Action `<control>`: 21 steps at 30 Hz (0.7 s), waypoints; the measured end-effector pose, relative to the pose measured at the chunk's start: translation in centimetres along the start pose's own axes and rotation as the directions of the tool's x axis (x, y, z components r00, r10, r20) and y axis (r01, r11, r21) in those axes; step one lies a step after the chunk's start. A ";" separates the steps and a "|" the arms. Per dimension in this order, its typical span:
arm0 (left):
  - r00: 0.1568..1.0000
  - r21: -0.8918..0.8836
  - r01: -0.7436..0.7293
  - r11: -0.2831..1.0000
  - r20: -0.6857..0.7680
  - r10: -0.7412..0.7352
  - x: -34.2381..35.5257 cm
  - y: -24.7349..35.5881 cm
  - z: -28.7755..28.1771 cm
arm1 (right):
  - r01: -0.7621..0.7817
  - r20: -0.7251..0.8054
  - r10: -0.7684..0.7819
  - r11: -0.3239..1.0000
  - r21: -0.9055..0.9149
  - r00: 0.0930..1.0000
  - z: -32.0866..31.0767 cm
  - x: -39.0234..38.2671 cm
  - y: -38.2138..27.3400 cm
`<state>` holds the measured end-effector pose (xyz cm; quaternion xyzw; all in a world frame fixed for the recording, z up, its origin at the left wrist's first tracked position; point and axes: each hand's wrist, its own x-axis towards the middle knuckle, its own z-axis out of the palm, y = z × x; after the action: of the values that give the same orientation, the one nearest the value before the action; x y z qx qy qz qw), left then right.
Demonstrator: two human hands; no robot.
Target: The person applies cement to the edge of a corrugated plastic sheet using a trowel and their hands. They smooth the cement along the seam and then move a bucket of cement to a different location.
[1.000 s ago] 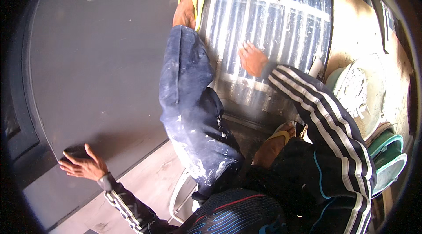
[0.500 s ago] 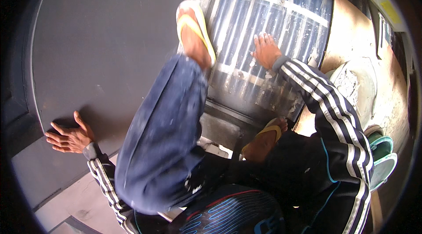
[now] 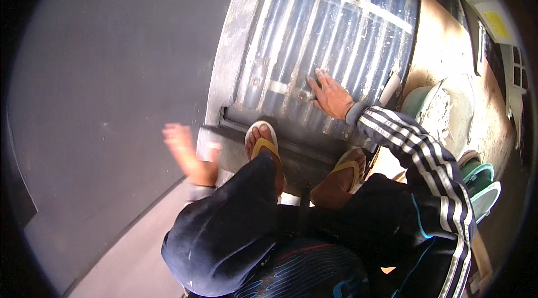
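Right hand (image 3: 332,96): at 1 o'clock from centre, flat, fingers spread, palm pressed on the corrugated blue metal shutter (image 3: 347,29). Sleeve dark with white stripes.
Left hand (image 3: 188,155): at 9 o'clock from centre, blurred, open, held up before the grey wall (image 3: 112,74); contact cannot be told.
Feet: two, in yellow-strapped sandals (image 3: 263,144), at 6 o'clock, on the dark step below the shutter.
Green buckets (image 3: 476,180): at 3 o'clock, stacked beside a brown board (image 3: 443,40).
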<state>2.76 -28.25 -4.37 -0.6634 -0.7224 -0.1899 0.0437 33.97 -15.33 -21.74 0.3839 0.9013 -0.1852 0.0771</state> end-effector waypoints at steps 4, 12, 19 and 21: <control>0.869 -0.230 -0.172 0.958 0.421 0.258 -6.6 2.1 9.3 | 0.006 0.074 0.016 0.959 -0.285 0.997 0.3 -0.7 -1.2; 0.843 -0.469 -0.193 0.862 0.370 0.390 -8.3 4.5 15.0 | -0.215 0.011 0.215 0.977 0.014 0.977 4.7 0.2 -3.5; 0.872 -0.530 -0.090 0.843 0.367 0.324 -6.9 5.1 13.0 | -0.279 0.077 0.273 0.957 0.085 0.959 1.6 1.9 -3.4; 0.877 -0.590 -0.045 0.806 0.363 0.315 -6.7 5.1 13.1 | -0.370 0.159 0.352 0.923 0.104 0.922 -0.1 2.3 -3.2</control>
<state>10.97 -29.98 -17.53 -0.7387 -0.5554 -0.2333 -0.3022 30.10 -15.82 -21.37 0.5342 0.7932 -0.2531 0.1462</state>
